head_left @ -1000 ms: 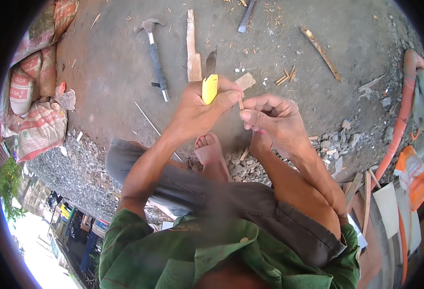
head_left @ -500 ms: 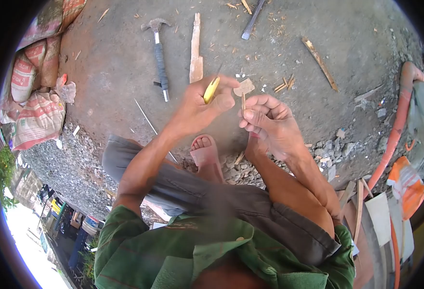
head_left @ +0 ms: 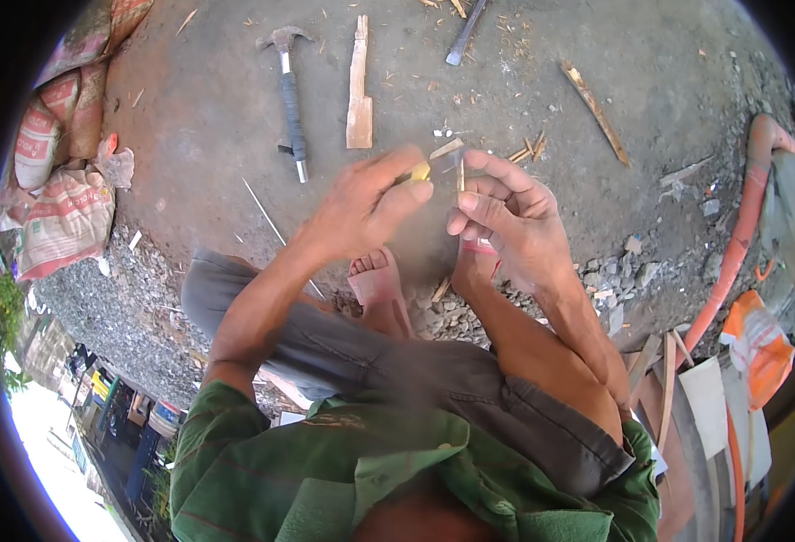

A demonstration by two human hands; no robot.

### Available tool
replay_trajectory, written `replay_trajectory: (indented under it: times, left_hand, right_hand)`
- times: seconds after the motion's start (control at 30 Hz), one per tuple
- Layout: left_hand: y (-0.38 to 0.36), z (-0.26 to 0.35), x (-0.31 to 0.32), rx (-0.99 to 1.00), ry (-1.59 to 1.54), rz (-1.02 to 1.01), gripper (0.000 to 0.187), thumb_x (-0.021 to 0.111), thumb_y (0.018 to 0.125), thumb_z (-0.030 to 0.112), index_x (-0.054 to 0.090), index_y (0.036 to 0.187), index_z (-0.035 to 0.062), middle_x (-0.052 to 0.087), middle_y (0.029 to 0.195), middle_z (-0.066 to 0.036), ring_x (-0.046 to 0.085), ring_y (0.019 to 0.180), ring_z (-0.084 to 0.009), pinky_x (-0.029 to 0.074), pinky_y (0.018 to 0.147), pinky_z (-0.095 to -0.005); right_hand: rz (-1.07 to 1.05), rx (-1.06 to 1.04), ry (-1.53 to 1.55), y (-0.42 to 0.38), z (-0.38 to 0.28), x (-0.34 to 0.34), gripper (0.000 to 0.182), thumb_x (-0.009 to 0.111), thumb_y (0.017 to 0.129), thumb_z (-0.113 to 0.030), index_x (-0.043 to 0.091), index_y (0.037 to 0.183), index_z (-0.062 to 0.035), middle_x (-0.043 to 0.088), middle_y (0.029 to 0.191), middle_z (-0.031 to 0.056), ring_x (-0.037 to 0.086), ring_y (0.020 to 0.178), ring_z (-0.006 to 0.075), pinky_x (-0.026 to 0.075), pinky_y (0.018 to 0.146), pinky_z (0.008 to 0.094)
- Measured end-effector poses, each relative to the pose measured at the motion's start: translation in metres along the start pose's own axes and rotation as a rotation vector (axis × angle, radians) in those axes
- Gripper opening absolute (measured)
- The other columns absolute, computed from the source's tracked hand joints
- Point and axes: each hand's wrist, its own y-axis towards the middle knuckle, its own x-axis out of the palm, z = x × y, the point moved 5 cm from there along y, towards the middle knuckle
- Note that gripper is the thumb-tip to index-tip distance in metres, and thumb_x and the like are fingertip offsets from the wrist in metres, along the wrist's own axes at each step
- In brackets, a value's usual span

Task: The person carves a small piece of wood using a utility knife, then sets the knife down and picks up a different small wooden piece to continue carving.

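My left hand [head_left: 370, 200] is closed around a yellow utility knife [head_left: 422, 170], most of whose handle is hidden in the fist. Its thin blade points right and overlaps a small wooden stick [head_left: 460, 175]. Between thumb and fingers, my right hand [head_left: 515, 212] pinches that stick upright. Just beyond both hands, a flat wood chip [head_left: 447, 148] shows on the ground.
A claw hammer [head_left: 292, 104] and a long split wood piece [head_left: 359, 86] lie ahead. Farther right are a chisel [head_left: 466, 32], short sticks [head_left: 531, 149] and a wood strip [head_left: 596, 113]. Cement sacks [head_left: 68, 217] stand left; a reddish hose [head_left: 739, 244] curves at right.
The knife has turned in my left hand, its blade swinging from pointing away to pointing right, up to the stick. My right hand has stayed nearly in place, still pinching the stick.
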Motion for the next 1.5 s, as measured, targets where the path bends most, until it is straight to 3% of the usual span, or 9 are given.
replay_trajectory:
  times: [0.13,0.37,0.6,0.77,1.07,1.17,1.27,1.37,1.5]
  left_hand:
    - [0.001,-0.012,0.006,-0.247,-0.689,0.044,0.022,0.057,0.094,0.023,0.059,0.101,0.0018,0.055,0.076,-0.002,0.048,0.063,-0.0073,0.038,0.052,-0.0251]
    - [0.004,0.0,0.004,-0.206,-0.373,0.092,0.016,0.063,0.092,0.016,0.065,0.088,0.0012,0.053,0.064,0.002,0.048,0.055,-0.0048,0.037,0.048,-0.0211]
    - [0.004,-0.004,0.003,-0.252,-0.577,0.097,0.015,0.063,0.092,0.015,0.064,0.092,0.0001,0.055,0.068,-0.001,0.049,0.057,-0.0062,0.037,0.047,-0.0211]
    - [0.002,-0.006,0.004,-0.265,-0.512,0.069,0.015,0.065,0.092,0.014,0.062,0.096,0.0002,0.056,0.069,-0.001,0.051,0.059,-0.0068,0.038,0.049,-0.0215]
    - [-0.001,0.002,-0.005,-0.021,-0.243,0.074,0.013,0.065,0.091,0.012,0.062,0.095,0.0002,0.056,0.072,0.0,0.05,0.061,-0.0063,0.04,0.052,-0.0233]
    - [-0.004,-0.006,-0.005,-0.178,-0.369,0.018,0.027,0.06,0.095,0.027,0.062,0.094,0.0006,0.055,0.074,0.001,0.048,0.062,-0.0064,0.039,0.054,-0.0234]
    - [-0.01,-0.002,-0.015,-0.045,-0.244,-0.011,0.048,0.048,0.097,0.045,0.06,0.091,-0.0008,0.053,0.073,-0.001,0.047,0.063,-0.0095,0.039,0.055,-0.028]
    - [-0.012,0.011,-0.018,0.164,0.037,-0.025,0.041,0.048,0.095,0.041,0.058,0.09,0.0013,0.052,0.072,-0.011,0.053,0.067,-0.0268,0.041,0.06,-0.0384]
    - [-0.015,0.009,-0.004,0.261,0.226,-0.09,0.035,0.053,0.091,0.035,0.055,0.09,-0.0004,0.051,0.076,-0.017,0.053,0.072,-0.0373,0.041,0.062,-0.0424]
  right_hand:
    - [-0.025,-0.012,-0.043,0.0,-0.002,0.003,0.042,0.068,0.085,-0.002,0.057,0.125,-0.0032,0.065,0.088,0.004,0.063,0.074,0.0121,0.047,0.066,0.0253]
    - [-0.028,-0.002,-0.174,-0.001,0.004,0.006,0.045,0.068,0.082,0.006,0.056,0.124,-0.0035,0.064,0.087,0.003,0.061,0.075,0.0103,0.047,0.069,0.0246]
    - [-0.099,-0.02,-0.185,-0.002,0.0,0.011,0.05,0.067,0.081,0.009,0.054,0.127,-0.0041,0.065,0.095,0.0044,0.062,0.094,0.012,0.05,0.083,0.0279]
    - [-0.183,-0.077,-0.169,0.001,0.002,0.011,0.05,0.067,0.082,0.008,0.052,0.129,-0.0035,0.065,0.096,0.0047,0.062,0.093,0.0126,0.05,0.082,0.0275]
    - [-0.176,-0.037,-0.219,0.002,-0.005,0.02,0.048,0.069,0.08,0.009,0.056,0.125,-0.0048,0.065,0.092,0.0015,0.06,0.091,0.0089,0.048,0.081,0.0258]
    - [-0.164,-0.068,-0.205,0.0,-0.005,0.019,0.047,0.069,0.08,0.008,0.056,0.124,-0.0044,0.065,0.09,0.0008,0.06,0.089,0.0086,0.048,0.079,0.025]
    - [-0.118,-0.083,-0.25,-0.002,-0.008,0.019,0.047,0.068,0.08,0.009,0.056,0.123,-0.0041,0.064,0.089,0.0,0.059,0.088,0.0083,0.048,0.077,0.0245]
    - [-0.104,-0.091,-0.258,-0.003,-0.012,0.022,0.047,0.068,0.079,0.009,0.057,0.123,-0.0045,0.063,0.09,-0.0003,0.059,0.087,0.0084,0.048,0.076,0.0243]
    - [-0.109,-0.125,-0.176,-0.001,-0.006,0.018,0.048,0.067,0.079,0.01,0.057,0.124,-0.0056,0.065,0.094,0.0012,0.061,0.089,0.0091,0.049,0.076,0.0251]
